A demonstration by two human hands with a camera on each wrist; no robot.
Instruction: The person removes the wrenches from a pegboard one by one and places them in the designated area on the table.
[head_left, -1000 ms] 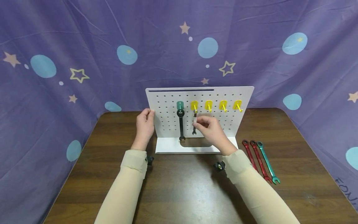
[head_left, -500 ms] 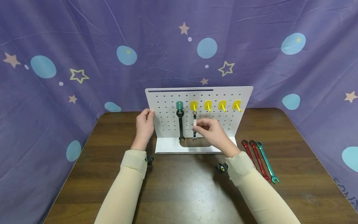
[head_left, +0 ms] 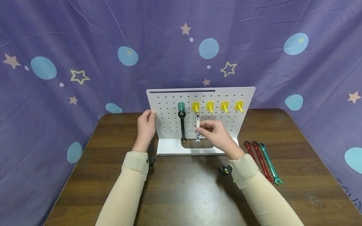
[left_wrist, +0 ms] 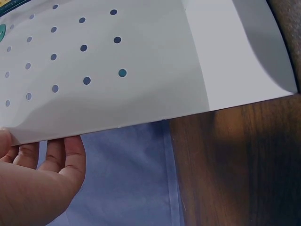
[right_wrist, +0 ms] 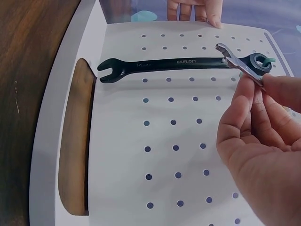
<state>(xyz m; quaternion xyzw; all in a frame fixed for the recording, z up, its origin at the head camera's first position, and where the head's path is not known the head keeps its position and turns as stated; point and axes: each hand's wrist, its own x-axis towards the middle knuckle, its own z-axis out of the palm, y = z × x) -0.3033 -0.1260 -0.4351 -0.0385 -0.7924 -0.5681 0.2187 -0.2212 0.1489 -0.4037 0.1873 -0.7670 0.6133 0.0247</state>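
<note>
My right hand (head_left: 216, 135) pinches a small silver wrench (head_left: 197, 135) between thumb and fingertips. Its upper ring end overlaps the tip of the leftmost yellow hook (head_left: 196, 107) in the head view, while the open end points down. In the right wrist view the silver wrench (right_wrist: 240, 62) tilts out from the board. With thumb in front and fingers behind, my left hand (head_left: 146, 127) grips the left edge of the white pegboard (left_wrist: 155, 89). A larger black wrench (right_wrist: 164, 64) hangs by its ring from the green hook (head_left: 181, 106).
Three more yellow hooks (head_left: 224, 106) run along the board to the right. Two red wrenches (head_left: 263, 161) and a teal wrench (head_left: 270, 163) lie on the wooden table (head_left: 181, 194) at the right. A purple curtain (head_left: 169, 47) stands close behind the pegboard.
The right hand has lowered slightly. The silver wrench's open end has swung down and now sits lower, its shaft catching more light. The left hand keeps its place on the board.
</note>
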